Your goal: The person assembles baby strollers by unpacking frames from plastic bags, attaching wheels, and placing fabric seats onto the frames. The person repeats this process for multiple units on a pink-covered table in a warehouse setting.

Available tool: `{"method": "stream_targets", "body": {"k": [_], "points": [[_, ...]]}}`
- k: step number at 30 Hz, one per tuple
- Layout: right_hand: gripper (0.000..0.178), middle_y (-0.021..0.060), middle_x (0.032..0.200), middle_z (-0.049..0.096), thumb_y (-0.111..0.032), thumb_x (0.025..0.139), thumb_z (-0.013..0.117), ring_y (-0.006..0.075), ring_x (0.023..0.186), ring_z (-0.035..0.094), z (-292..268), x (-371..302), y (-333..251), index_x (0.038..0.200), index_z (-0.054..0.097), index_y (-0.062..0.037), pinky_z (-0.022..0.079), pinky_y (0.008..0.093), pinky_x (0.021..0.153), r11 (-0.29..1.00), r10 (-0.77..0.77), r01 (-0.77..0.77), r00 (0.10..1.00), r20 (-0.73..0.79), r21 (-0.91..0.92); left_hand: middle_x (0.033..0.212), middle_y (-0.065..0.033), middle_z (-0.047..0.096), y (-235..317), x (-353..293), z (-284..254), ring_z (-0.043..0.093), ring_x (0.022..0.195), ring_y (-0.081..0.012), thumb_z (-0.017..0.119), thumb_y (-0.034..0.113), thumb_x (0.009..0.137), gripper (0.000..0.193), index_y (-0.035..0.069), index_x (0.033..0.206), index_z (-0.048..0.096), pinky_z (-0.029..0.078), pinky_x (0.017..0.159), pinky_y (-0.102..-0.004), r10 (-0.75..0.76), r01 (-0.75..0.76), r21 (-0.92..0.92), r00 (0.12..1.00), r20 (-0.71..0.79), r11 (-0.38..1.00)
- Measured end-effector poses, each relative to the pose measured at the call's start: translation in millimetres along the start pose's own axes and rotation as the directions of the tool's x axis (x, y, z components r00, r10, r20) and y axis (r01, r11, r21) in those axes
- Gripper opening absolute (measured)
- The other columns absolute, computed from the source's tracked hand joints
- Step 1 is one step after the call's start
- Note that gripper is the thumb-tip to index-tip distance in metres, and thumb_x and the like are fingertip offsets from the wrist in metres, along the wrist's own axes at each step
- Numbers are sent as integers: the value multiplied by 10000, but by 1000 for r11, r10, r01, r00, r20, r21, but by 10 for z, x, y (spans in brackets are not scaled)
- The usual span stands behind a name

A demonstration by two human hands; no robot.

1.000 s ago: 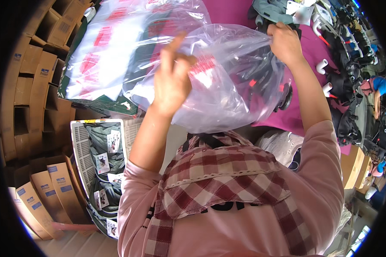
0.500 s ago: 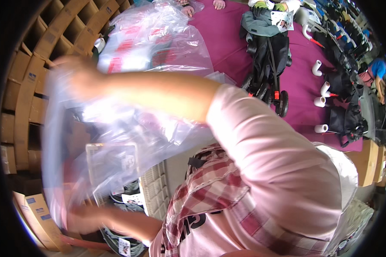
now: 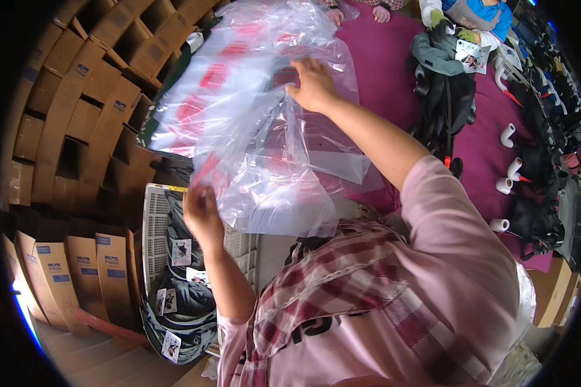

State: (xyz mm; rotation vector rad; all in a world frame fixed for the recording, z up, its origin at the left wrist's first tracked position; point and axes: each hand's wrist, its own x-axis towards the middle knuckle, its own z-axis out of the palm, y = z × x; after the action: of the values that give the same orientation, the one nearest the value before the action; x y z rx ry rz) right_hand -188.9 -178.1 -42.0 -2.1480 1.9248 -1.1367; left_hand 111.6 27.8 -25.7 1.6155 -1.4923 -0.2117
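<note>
clear plastic bag [image 3: 271, 161] pinched by left hand [image 3: 203, 216], right hand [image 3: 313, 84] fingers on top

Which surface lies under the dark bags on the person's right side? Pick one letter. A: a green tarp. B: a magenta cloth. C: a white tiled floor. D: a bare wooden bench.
B: the dark bags lie on a magenta cloth spread across the work surface, while the right hand rests on the clear plastic bags nearby.
</note>
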Motion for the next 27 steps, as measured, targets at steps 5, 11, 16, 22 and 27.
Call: {"method": "stream_targets", "body": {"k": [5,11,16,22,27], "points": [[237,113,1008,667,-214,900,674,319,991,631,-471,-902,-326,1071,638,-54,460,437,921,737,-408,157,879,247,658,910,-93,569,658,314,1073,510,658,-127,447,-81,854,445,-16,1267,598,443,635,-271,168,-134,-396,984,52,908],[242,109,917,677,-301,901,660,315,926,625,-584,-2147,693,910,688,-60,478,428,853,931,-162,28,925,343,364,658,-17,563,713,450,1506,477,591,-62,377,-95,849,606,-22,1450,405,432,637,-214,-13,137,-568,976,217,812],[168,95,965,649,-228,898,654,313,934,605,-752,-2062,1039,908,665,-60,467,425,843,916,-122,30,971,207,400,939,-96,660,1055,375,1626,502,635,-65,350,-123,798,664,-33,1454,393,435,619,-218,1,234,-538,917,400,810],[132,83,1064,636,-181,923,633,301,1050,578,-595,-1565,838,961,653,-56,442,413,913,731,-207,84,973,102,677,1509,-198,408,1597,118,1466,534,622,-84,327,-143,766,700,-61,1460,353,454,577,-225,141,153,-513,861,489,845],[236,116,1147,651,-214,948,619,312,1118,576,-492,-834,598,1118,636,-50,451,435,915,618,-476,-271,618,626,738,1528,-231,366,1906,-34,1163,496,594,-53,338,-150,741,724,-89,1463,324,413,555,-184,121,159,-571,899,422,805]]}}
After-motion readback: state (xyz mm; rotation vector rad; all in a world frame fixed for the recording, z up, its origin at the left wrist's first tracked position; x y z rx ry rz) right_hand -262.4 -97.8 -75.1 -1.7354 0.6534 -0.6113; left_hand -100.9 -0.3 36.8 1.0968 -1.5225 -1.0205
